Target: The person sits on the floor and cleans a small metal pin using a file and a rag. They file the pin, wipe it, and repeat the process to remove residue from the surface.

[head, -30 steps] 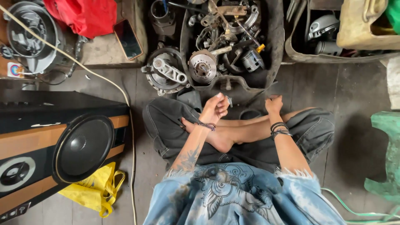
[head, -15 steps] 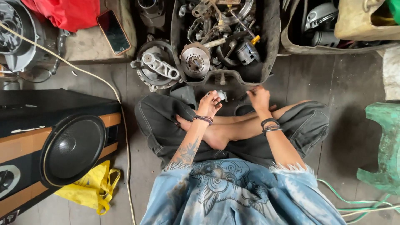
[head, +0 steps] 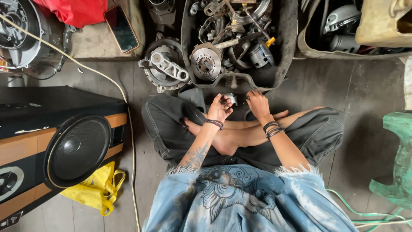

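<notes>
My left hand (head: 219, 107) pinches a small metal part (head: 230, 98) at frame centre, below the black tub of engine parts (head: 283, 56). My right hand (head: 259, 103) rests spread, empty. I should hold the part firmly.

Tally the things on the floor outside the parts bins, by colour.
Black: 2, speaker, phone
Yellow: 1, bag
Red: 1, cloth
Green: 1, stool
Silver: 1, small part at the left hand
Total: 6
</notes>
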